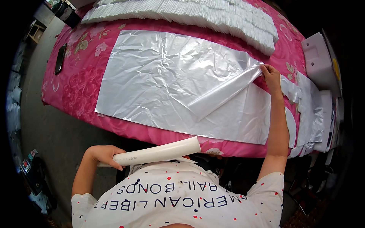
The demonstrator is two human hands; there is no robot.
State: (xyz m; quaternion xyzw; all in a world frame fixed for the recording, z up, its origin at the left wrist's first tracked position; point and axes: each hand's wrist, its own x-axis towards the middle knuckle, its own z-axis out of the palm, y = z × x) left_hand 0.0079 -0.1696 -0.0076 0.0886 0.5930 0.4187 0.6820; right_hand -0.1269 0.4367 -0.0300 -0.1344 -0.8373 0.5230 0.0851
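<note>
A large silvery plastic sheet (148, 76), creased all over, lies flat across the table. At its far right corner, my right hand (271, 78) pinches the edge between thumb and fingers. The lifted corner is folded back over the sheet in a diagonal flap (224, 91). Low on the left, in front of the table, my left hand (104, 155) is wrapped round the end of a white pipe (163, 151). The pipe slants across my body, its far end close to the table's front edge.
A pink flowered cloth (81, 93) covers the table. Long rows of thin white packets (190, 9) stand along the back. A black phone (60, 59) lies at the left edge, near a dark container (67, 15). Silvery sheets (310, 108) and a white box (320, 59) are at the right.
</note>
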